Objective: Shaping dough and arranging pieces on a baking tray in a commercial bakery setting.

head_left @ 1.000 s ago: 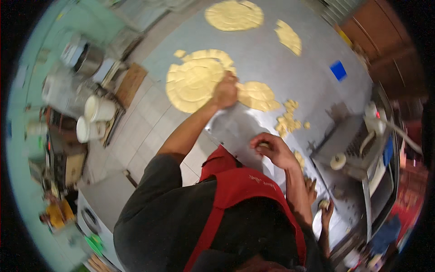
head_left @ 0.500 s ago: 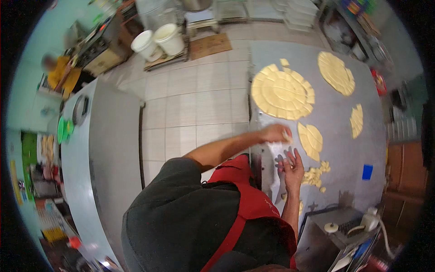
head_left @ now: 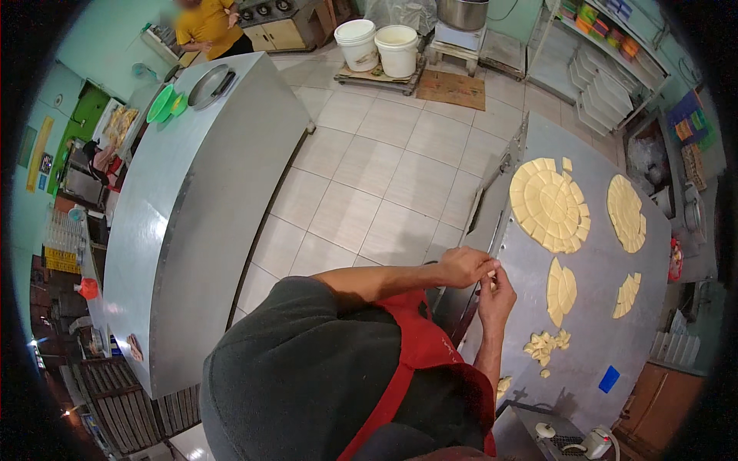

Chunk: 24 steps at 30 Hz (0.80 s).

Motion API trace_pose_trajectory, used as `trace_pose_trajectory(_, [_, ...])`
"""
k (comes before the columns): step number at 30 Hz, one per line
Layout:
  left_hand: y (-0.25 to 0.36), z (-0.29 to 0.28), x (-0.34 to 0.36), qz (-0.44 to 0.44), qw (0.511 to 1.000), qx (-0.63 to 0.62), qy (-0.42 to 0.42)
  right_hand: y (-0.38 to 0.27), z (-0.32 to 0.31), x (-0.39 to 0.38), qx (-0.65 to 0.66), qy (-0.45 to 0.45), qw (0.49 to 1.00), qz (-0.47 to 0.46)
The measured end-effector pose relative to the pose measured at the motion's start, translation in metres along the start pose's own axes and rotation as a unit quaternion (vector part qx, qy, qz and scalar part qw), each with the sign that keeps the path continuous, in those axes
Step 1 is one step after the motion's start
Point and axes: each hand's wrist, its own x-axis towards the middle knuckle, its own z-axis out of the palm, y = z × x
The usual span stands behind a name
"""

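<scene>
My left hand [head_left: 464, 266] and my right hand [head_left: 496, 296] meet at the near left edge of a steel table [head_left: 584, 353], fingertips pinched together on a small pale dough piece [head_left: 491, 274], mostly hidden. Ahead lie a cut dough disc [head_left: 547, 203], a second slab [head_left: 625, 213], a split piece [head_left: 561, 296] and a smaller cut section [head_left: 626, 296]. Nearer are several loose dough pieces [head_left: 544, 346] and a blue scraper [head_left: 610, 378].
A steel counter [head_left: 184, 230] with a green bowl [head_left: 161, 103] is at left. A person [head_left: 206, 31] in yellow stands behind it. White buckets [head_left: 396, 52] sit beyond the tiled floor. A machine [head_left: 530, 434] occupies the table's near end.
My left hand has come back from the dough disc with a small piece and joined my right hand, whose fingers have closed. The camera's view has turned, showing more counter and floor.
</scene>
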Motion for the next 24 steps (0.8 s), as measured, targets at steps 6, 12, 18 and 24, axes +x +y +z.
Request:
trace_pose_trajectory(6, [0.035,-0.008,0.004,0.0,0.997,0.068,-0.039,-0.008,-0.005,-0.015,0.198,0.065,0.974,0.091])
trace_pose_trajectory(12, [0.015,0.052,0.053,0.317,0.919,0.232,0.024,0.035,-0.064,-0.02,0.605,-0.108,0.773,0.157])
trace_pose_trajectory(18, [0.044,0.083,0.109,0.052,0.966,-0.01,-0.252,0.023,-0.089,-0.034,0.358,-0.068,0.9,0.241])
trace_pose_trajectory(24, [0.03,0.16,0.214,0.3,0.935,0.05,-0.184,0.065,-0.067,-0.044,0.284,0.204,0.88,0.321])
